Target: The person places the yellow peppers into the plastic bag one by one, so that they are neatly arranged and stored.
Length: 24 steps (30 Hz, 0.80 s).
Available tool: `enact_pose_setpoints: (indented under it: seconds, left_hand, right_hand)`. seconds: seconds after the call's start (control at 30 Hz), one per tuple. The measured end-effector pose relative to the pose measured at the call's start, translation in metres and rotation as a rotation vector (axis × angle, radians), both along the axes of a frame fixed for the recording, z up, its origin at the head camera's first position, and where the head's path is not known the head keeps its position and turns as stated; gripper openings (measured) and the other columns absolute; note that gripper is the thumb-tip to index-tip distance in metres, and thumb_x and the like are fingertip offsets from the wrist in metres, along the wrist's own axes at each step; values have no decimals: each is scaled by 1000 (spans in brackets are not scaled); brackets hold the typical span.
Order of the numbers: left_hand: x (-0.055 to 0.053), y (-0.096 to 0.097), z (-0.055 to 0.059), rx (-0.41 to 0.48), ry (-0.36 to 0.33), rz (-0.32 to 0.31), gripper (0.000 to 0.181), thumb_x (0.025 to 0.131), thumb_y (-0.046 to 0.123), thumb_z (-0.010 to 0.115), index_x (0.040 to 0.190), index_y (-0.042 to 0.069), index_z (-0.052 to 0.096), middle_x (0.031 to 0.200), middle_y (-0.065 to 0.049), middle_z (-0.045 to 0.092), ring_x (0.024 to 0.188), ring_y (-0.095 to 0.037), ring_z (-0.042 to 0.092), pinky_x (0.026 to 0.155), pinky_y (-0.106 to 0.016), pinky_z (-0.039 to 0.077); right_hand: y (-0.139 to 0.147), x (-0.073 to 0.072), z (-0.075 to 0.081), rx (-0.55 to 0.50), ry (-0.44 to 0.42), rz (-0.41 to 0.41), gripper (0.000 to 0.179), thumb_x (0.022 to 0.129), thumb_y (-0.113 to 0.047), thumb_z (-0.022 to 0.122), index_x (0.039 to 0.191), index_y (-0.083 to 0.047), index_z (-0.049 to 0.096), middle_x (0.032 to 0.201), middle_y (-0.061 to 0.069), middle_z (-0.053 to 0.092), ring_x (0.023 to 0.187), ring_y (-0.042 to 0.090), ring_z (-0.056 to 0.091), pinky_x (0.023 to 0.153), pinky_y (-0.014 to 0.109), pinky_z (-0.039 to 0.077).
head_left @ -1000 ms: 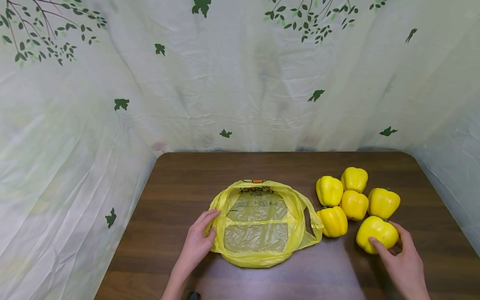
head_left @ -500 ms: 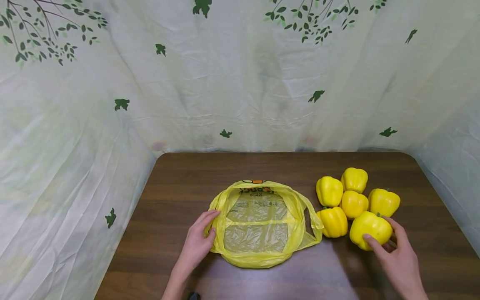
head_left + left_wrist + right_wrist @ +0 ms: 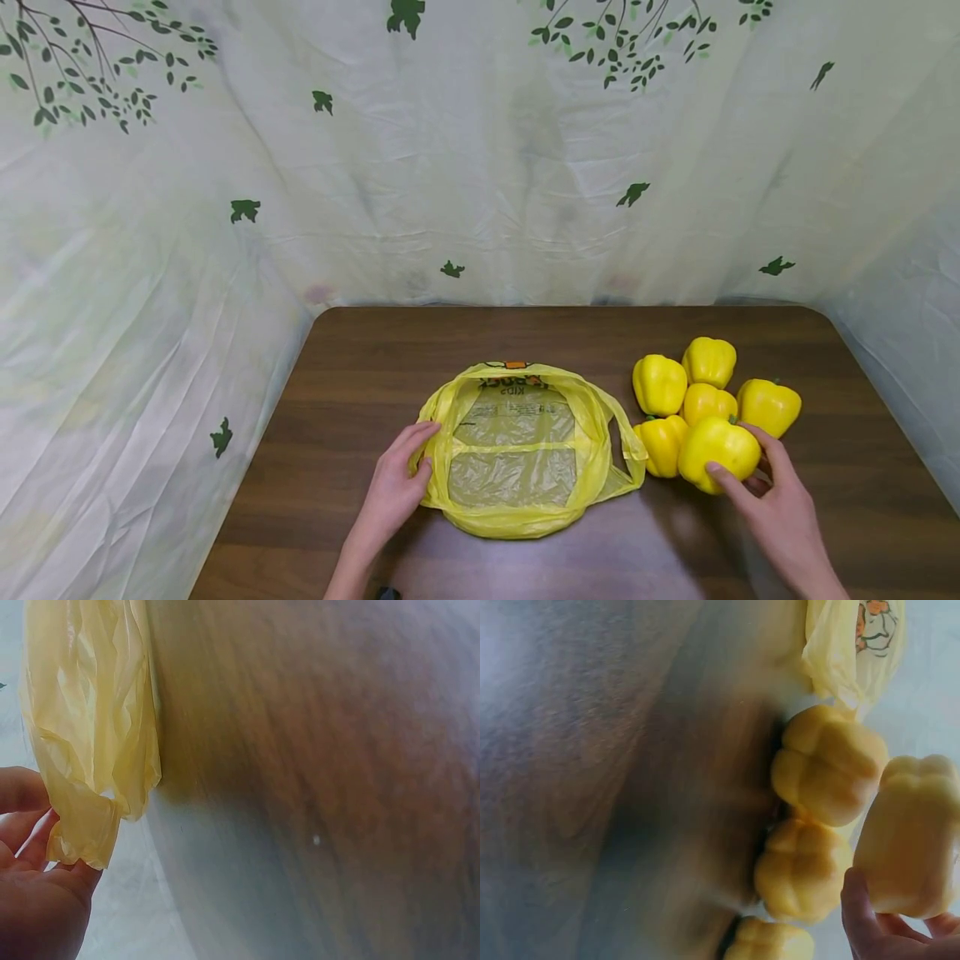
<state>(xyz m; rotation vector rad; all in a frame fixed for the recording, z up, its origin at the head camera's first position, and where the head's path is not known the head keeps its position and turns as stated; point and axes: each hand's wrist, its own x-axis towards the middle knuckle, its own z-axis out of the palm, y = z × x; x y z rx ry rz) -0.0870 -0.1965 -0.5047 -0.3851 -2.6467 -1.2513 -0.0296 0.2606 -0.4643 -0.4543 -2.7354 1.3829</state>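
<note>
My right hand (image 3: 783,508) grips a yellow bell pepper (image 3: 720,454), thumb on the near side and fingers round its right. In the right wrist view this bell pepper (image 3: 911,836) is raised above the others on the table. Mid-table, a yellow plastic bag (image 3: 517,523) stands with its mouth spread wide, its bottom visible inside. At the bag's left rim, my left hand (image 3: 397,483) holds the thin film between thumb and fingers. The left wrist view shows the bag's handle (image 3: 86,832) within the left hand (image 3: 45,900).
Several more yellow bell peppers (image 3: 660,385) lie clustered right of the bag, one close by its right handle (image 3: 633,446). The brown wooden table (image 3: 360,350) ends at a pale leaf-printed cloth (image 3: 487,167). A small dark object (image 3: 388,592) sits at the front edge.
My right hand has carried the bell pepper leftward and slightly up, now overlapping the neighbouring peppers in the head view. The left hand and the bag have stayed put.
</note>
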Motion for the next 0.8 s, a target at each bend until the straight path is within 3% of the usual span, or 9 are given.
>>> enact_pose_setpoints:
  seconds: [0.37, 0.47, 0.57, 0.67, 0.8]
  left_hand:
    - [1, 0, 0, 6, -20, 6, 49, 79, -12, 62, 125, 4, 66, 127, -3, 60, 124, -21, 53, 103, -9, 29]
    - [1, 0, 0, -2, -25, 11, 48, 80, -12, 63, 125, 4, 66, 127, -3, 60, 124, -20, 53, 105, -14, 32]
    - [2, 0, 0, -11, -30, 18, 48, 80, -11, 63, 125, 4, 66, 127, -2, 60, 124, -20, 53, 105, -26, 38]
    - [2, 0, 0, -7, -32, 18, 48, 80, -11, 63, 125, 4, 66, 127, -2, 60, 124, -20, 53, 105, -38, 40]
    - [1, 1, -1, -1, -32, 15, 48, 80, -11, 63, 125, 4, 66, 127, -2, 60, 124, -20, 53, 105, -39, 40]
  right_hand:
    - [-13, -10, 5, 10, 57, 92, 76, 90, -41, 70, 148, -9, 34, 141, 27, 41, 118, 44, 47, 71, 3, 36]
    - [-16, -13, 5, 22, 67, 117, 76, 90, -41, 70, 148, -10, 34, 141, 25, 42, 118, 42, 48, 73, 4, 37]
    - [-20, -15, 5, 28, 69, 137, 76, 89, -40, 71, 148, -11, 35, 140, 24, 43, 118, 41, 48, 79, 13, 44]
    - [-24, -18, 5, 33, 59, 153, 76, 88, -41, 72, 148, -12, 35, 140, 23, 44, 118, 40, 49, 85, 29, 49]
    - [-29, -21, 6, 24, 46, 174, 77, 88, -42, 72, 148, -12, 34, 139, 23, 44, 117, 39, 49, 91, 50, 47]
